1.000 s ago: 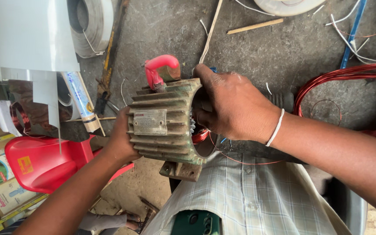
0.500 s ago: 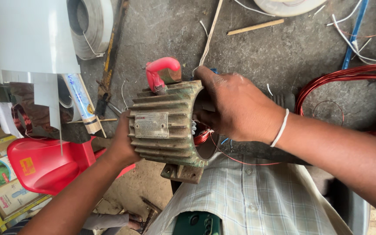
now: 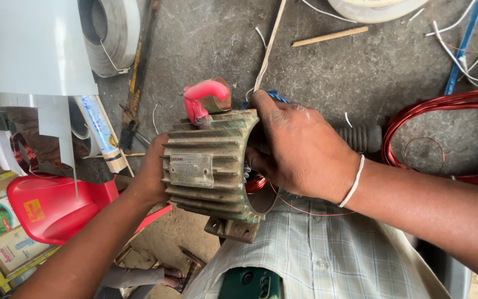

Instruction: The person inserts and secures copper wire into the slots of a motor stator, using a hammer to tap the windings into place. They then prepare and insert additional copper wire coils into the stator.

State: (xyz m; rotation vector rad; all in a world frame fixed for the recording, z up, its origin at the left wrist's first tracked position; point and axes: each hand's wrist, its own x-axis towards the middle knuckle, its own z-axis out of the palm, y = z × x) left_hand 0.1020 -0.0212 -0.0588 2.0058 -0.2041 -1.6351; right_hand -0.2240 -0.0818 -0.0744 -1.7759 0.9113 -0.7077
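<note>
A green, finned metal motor housing [image 3: 208, 171] with a grey nameplate sits in front of my chest, held on its side. My left hand [image 3: 149, 178] presses against its left end, mostly hidden behind it. My right hand [image 3: 300, 147] covers the open right end, fingers reaching into the bore, where red copper winding wire [image 3: 256, 185] shows. A pink sleeve [image 3: 201, 97] sticks up from the top of the housing. A white band circles my right wrist.
A coil of red copper wire [image 3: 443, 130] lies on the concrete floor at right, beside a black ribbed grip [image 3: 360, 138]. A red plastic stool [image 3: 51, 207], a tube [image 3: 102, 133], white sheet [image 3: 34, 50], tape roll [image 3: 112, 33] and blue stick [image 3: 463, 47] surround me.
The housing has shifted slightly to the right and down in view. Both hands keep their hold on it.
</note>
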